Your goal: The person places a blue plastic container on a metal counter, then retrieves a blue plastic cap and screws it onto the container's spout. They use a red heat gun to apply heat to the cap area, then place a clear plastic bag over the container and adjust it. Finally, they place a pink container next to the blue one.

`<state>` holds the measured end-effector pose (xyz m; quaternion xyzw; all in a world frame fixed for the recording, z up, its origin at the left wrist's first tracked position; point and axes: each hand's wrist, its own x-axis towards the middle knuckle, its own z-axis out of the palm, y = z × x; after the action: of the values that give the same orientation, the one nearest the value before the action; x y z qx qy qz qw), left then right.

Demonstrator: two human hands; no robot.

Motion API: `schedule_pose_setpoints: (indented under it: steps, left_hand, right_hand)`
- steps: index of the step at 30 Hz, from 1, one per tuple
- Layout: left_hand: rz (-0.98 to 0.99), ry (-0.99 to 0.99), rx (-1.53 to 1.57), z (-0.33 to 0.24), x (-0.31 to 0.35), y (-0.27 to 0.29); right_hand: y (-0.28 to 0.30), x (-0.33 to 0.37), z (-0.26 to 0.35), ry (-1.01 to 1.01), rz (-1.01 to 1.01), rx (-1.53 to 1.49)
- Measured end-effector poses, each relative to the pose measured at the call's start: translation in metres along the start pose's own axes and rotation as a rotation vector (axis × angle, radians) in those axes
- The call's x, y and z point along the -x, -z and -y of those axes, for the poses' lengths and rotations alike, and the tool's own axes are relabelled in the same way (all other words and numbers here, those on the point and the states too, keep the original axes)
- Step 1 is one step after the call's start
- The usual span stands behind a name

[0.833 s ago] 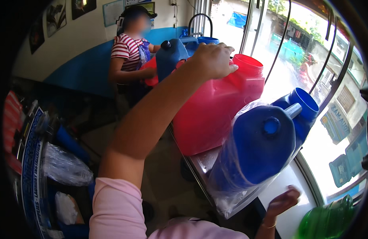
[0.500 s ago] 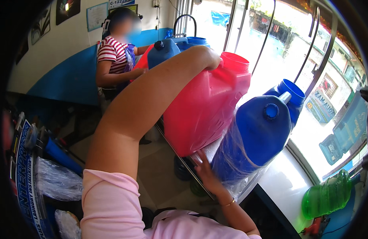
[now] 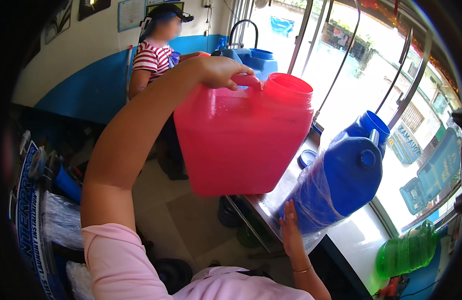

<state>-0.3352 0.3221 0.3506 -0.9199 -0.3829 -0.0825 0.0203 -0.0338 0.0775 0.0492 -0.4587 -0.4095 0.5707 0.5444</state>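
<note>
Fingers of left hand [image 3: 222, 71] curl tight round handle of red jug [image 3: 243, 140], now lifted upright w/ open mouth up vs 0.5 s ago. Right hand [image 3: 291, 231], fingers flat, presses plastic-wrapped blue jug [image 3: 336, 182] on steel counter [image 3: 271, 200]. Beyond: striped-shirt person [image 3: 153, 57], blue-white wall, bright windows, green bottle [image 3: 406, 250].

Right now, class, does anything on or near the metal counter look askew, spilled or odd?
Yes. The blue plastic jug wrapped in clear film leans steeply at the steel counter's edge, steadied by the right hand. The left hand holds the open red plastic jug aloft. No spill shows.
</note>
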Motion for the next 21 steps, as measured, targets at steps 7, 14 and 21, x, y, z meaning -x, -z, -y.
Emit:
schedule_pose_setpoints:
  steps: [7,14,21]
  left_hand:
    - [-0.201,-0.088,0.088,-0.007,0.001,-0.022]
    - [-0.613,0.061,-0.149,-0.01,-0.097,-0.098]
    - [-1.191,-0.228,-0.084,-0.104,-0.053,-0.103]
  right_hand:
    - [-0.022,-0.044,-0.018,0.197,-0.018,0.331]
    - [-0.056,-0.057,-0.012,0.328,-0.217,0.632]
    - [-0.019,-0.115,-0.049,0.382,-0.299,0.437]
